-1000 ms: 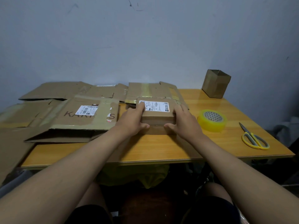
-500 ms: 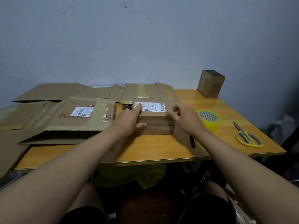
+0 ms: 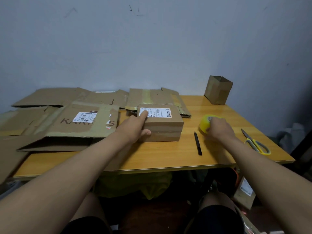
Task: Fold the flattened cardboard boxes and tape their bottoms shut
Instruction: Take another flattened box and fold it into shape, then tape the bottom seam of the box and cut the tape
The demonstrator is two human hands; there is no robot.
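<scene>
A small folded cardboard box (image 3: pixel 166 126) with a white shipping label stands in the middle of the wooden table (image 3: pixel 152 157). My left hand (image 3: pixel 135 128) holds its left side, index finger lying on the label and thumb against the front face. To the right, my right hand (image 3: pixel 217 129) grips the yellow tape roll (image 3: pixel 205 124), which is tilted up off the table. Several flattened cardboard boxes (image 3: pixel 81 122) lie stacked over the table's left half and back.
A black pen or knife (image 3: pixel 197 143) lies between the box and the tape. Yellow-handled scissors (image 3: pixel 256 143) rest near the right edge. An upright open small box (image 3: pixel 218 90) stands at the back right corner by the wall. A labelled carton (image 3: pixel 244 193) sits on the floor.
My right hand left the small box, moved right and took hold of the tape roll, tilting it up. The black pen is now uncovered. My left hand stays on the box.
</scene>
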